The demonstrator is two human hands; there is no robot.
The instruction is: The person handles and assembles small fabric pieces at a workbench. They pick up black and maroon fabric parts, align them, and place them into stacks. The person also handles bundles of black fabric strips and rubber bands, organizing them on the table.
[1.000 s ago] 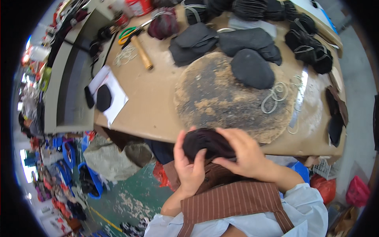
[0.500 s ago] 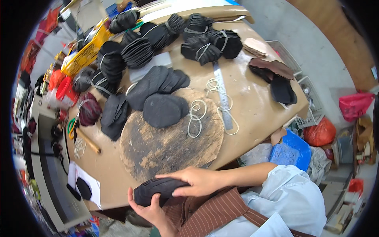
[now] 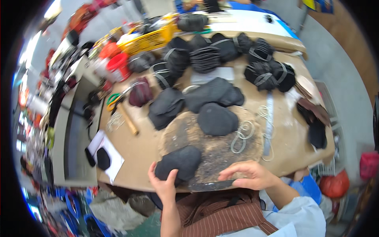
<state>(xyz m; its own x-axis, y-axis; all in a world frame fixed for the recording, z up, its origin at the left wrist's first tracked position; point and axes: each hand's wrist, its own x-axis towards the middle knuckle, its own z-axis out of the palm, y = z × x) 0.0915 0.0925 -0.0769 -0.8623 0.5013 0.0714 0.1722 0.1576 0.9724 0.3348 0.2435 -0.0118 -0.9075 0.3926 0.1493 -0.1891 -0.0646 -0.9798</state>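
Observation:
My left hand [image 3: 164,183] grips the near left edge of a stack of rounded black cut pieces [image 3: 181,161], thumb at the near side. The stack lies over the near left rim of a round, worn board [image 3: 213,158]. My right hand [image 3: 252,175] is over the board's near right rim with fingers apart. Its thumb is beside the end of a dark narrow strip [image 3: 211,186] along the near edge; whether it touches the strip I cannot tell. Farther back on the board are another black stack [image 3: 217,120] and loops of pale cord [image 3: 241,136].
Beyond the board are several tied black bundles [image 3: 205,59] and a yellow basket [image 3: 150,41]. A metal ruler [image 3: 269,122] lies to the right. At left are scissors [image 3: 114,100], a wooden stick [image 3: 128,119], a maroon bundle [image 3: 140,93] and white paper [image 3: 114,156].
The black stack, earlier between both hands near my body, now rests on the board's near left. My right hand has let go and moved right. The view has shifted.

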